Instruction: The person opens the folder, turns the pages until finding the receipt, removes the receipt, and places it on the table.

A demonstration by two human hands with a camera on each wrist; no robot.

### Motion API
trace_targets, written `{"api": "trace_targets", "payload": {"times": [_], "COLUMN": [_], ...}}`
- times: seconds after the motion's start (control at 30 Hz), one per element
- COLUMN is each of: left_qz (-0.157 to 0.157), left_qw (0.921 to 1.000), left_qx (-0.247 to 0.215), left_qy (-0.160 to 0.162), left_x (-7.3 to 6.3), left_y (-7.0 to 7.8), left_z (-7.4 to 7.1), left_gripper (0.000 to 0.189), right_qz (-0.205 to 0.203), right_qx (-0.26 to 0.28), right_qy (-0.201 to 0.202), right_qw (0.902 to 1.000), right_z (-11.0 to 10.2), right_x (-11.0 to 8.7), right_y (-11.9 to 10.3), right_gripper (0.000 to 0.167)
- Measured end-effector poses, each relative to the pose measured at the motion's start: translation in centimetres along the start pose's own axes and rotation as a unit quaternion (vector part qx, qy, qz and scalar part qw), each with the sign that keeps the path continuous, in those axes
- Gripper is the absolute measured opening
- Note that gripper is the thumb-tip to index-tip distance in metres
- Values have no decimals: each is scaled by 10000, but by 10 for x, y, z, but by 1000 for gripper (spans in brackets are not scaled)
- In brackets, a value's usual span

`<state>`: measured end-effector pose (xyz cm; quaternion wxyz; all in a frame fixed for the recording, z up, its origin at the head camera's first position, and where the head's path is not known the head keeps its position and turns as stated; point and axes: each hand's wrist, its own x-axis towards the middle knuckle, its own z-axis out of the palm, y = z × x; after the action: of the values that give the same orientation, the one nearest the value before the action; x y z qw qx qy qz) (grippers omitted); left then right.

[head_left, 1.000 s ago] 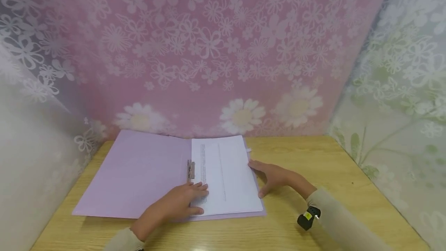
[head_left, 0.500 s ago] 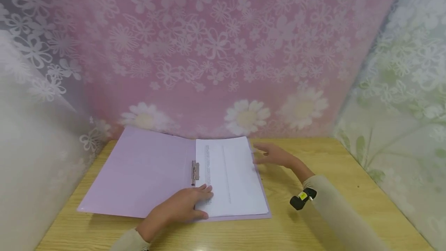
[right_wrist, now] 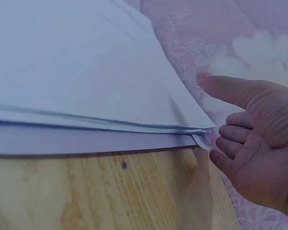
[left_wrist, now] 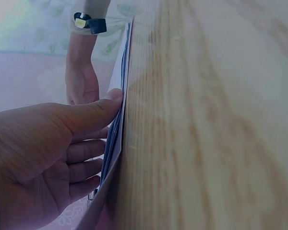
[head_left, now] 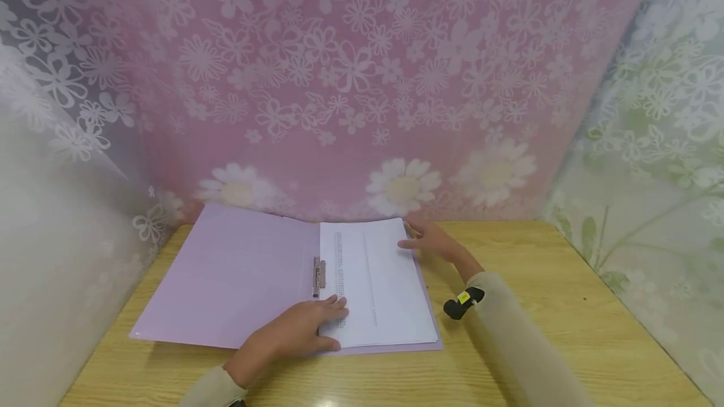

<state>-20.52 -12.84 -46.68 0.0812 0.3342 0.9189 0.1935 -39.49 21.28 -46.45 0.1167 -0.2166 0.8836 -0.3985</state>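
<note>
A lilac folder lies spread on the table, its cover to the left. On its right side rests a stack of printed white sheets, beside a metal clip at the spine. My left hand rests with extended fingers on the sheets' lower left part, thumb near the bottom edge. At the upper right corner of the stack is my right hand, its thumb over the paper. In the right wrist view the right hand has its fingers beside the corner, close to a small white tab.
The wooden table extends right of the folder and in front of it. A pink flowered wall stands right behind the folder. Pale walls close in both sides. Black wrist devices sit on the sleeves.
My right hand has moved from the middle of the sheets' right edge up to their far right corner. The left hand stays on the lower left of the stack. The view shifted slightly.
</note>
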Motion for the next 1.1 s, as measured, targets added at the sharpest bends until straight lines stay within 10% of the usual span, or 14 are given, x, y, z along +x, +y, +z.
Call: {"api": "trace_targets", "payload": {"times": [0.73,1.1], "left_qz": [24,-69], "left_qw": [9999,9996], "left_qx": [-118,-240], "left_qy": [-50,-112], "left_x": [2,0], "left_y": [-1,-2], "left_z": [-2,-1], "left_gripper": [64,65], "right_qz": [-150,-1231], "right_qx": [534,1326], "right_qy": [205,-174], "right_qw": [9982,9833], "right_z": [3,1], "right_x": [-2,-11], "right_y": [4,-11], "right_gripper": [83,54]}}
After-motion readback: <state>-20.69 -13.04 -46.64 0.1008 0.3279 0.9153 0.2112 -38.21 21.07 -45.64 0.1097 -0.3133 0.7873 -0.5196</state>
